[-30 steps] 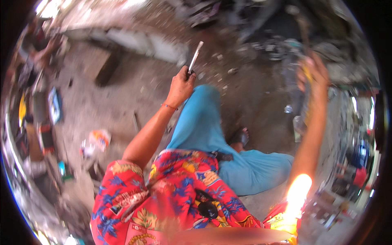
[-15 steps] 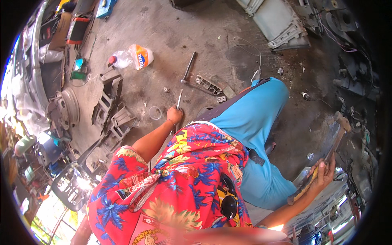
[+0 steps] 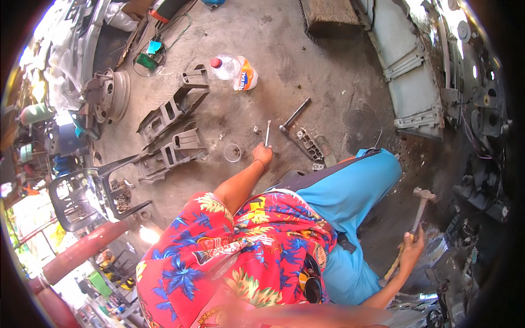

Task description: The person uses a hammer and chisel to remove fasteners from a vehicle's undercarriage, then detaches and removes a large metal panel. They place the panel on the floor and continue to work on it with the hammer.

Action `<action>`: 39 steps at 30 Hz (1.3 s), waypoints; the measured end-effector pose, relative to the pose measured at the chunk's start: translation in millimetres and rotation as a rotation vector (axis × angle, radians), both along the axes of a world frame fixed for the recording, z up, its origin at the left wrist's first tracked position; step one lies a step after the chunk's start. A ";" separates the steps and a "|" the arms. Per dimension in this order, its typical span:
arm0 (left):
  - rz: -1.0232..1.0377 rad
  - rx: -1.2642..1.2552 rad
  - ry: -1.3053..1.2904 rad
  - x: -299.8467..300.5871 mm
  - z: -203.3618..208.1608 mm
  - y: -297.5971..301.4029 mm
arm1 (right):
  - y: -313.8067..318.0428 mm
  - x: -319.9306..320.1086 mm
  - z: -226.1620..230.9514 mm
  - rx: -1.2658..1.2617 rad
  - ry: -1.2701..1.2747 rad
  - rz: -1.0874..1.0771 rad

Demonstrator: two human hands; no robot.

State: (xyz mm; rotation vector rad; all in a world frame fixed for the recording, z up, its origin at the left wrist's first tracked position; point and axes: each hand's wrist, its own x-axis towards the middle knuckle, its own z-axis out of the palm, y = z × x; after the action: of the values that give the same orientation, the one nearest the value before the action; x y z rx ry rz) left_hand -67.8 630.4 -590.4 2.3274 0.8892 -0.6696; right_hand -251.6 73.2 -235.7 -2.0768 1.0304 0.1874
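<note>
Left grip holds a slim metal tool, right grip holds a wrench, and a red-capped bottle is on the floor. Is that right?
No: the head view shows the right grip holding a hammer, not a wrench. Left grip, slim metal tool and bottle are as stated.

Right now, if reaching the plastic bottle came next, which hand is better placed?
Left, probably: the left hand is nearer the bottle, though it holds a slim metal tool. The right hand is farther away, holding a hammer.
</note>
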 end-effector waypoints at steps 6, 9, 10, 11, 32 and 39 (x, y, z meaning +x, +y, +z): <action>-0.185 0.011 0.202 10.5 28.9 -2.7 | 15.2 19.9 -7.2 -0.006 0.086 0.025; -0.228 -0.010 0.238 6.9 34.1 -9.8 | 13.1 20.7 -22.3 -0.081 0.173 0.070; -0.236 -0.018 0.259 3.3 35.0 -11.5 | 11.4 18.3 -29.4 -0.095 0.211 0.083; -0.262 -0.019 0.248 -1.5 35.7 -13.7 | 8.3 16.8 -36.6 -0.108 0.248 0.112; -0.280 -0.062 0.104 -16.3 50.0 -24.7 | -6.6 62.5 -100.9 -0.363 0.421 0.482; -0.291 0.038 0.080 61.4 54.5 -10.9 | 47.1 75.4 -41.6 -0.274 0.494 0.479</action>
State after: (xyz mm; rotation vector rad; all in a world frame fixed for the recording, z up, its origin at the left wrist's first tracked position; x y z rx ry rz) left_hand -6.4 619.6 -535.9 2.5051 0.6050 -0.8760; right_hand -176.2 120.3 -277.3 -2.5782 0.8441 0.8793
